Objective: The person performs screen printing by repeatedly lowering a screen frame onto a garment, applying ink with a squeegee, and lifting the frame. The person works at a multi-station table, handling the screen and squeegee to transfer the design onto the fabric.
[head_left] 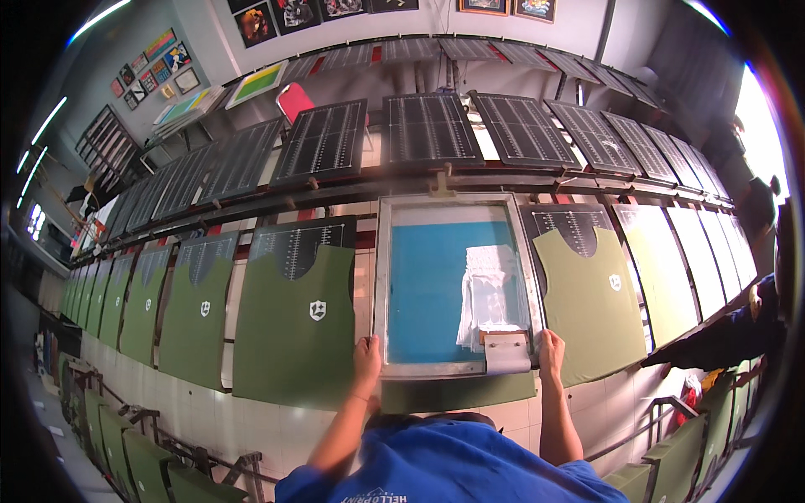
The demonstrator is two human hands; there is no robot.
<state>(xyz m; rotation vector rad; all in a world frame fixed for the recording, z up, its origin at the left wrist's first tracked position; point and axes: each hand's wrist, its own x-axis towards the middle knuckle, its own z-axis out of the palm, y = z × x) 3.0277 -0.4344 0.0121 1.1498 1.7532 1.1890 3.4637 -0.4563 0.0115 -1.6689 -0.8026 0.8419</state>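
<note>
Between my hands is a screen printing frame (384, 277) with a metal rim and blue mesh (423, 293), lying over a green shirt panel (457, 394) on a printing board. White ink (490, 289) is smeared over the mesh's right part. A squeegee (506, 350) rests inside at the lower right corner. My left hand (366, 359) is closed on the frame's lower left side, my right hand (551, 352) on its lower right side. Green shirt panels with a white shield print lie on the boards to the left (293, 335) and right (591, 310).
A row of dark boards with ruled markings (432, 130) stands behind a rail, with a red chair (295, 101) beyond. At the right edge is a person in dark clothes (713, 344). More green panels hang on racks at the lower left (134, 453) and lower right (679, 448).
</note>
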